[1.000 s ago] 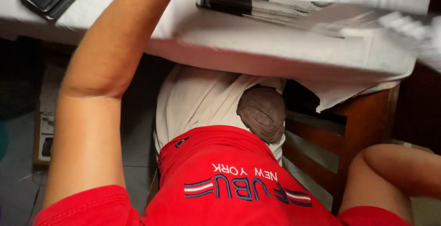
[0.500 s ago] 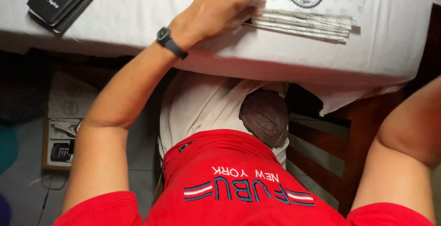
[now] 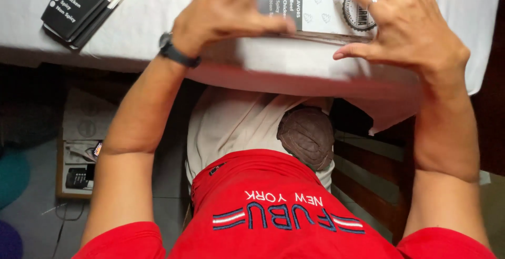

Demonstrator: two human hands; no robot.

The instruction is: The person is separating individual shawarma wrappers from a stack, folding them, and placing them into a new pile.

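Both hands are now meeting over the table [image 3: 131,43]. Left hand [image 3: 231,9] and right hand [image 3: 405,27], fingers spread, are squaring the flat stack [image 3: 315,38] at the edge; next probably needs even pressure on both ends.

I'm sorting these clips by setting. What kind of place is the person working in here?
Probably a home or small workshop where flat printed packaging gets sorted by hand. Both hands, left hand and right hand, square up a stack of flat white sheets on a white-covered table; black cards lie nearby, and a wooden chair stands below.
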